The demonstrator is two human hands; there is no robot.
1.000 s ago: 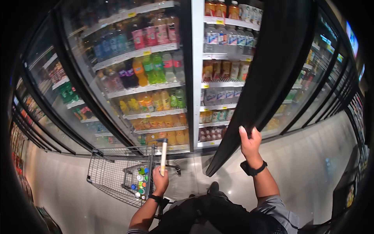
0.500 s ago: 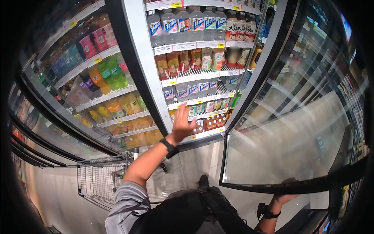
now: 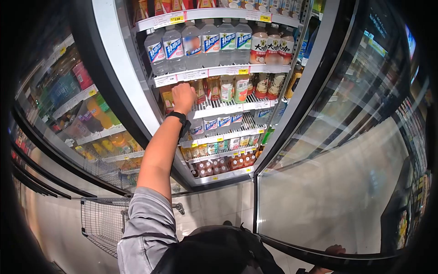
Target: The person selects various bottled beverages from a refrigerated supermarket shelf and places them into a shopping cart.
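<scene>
Your left hand (image 3: 184, 97) is at the left end of the bottle row (image 3: 230, 89) on the cooler shelf (image 3: 219, 108), fingers curled shut. I cannot tell whether they hold a bottle. Your right hand (image 3: 335, 250), only its fingertips showing, hooks the cooler door (image 3: 337, 182) edge. Judged step: picking a bottle. Withdrawal calls for lifting it clear of the shelf lip and neighbouring bottles.
</scene>
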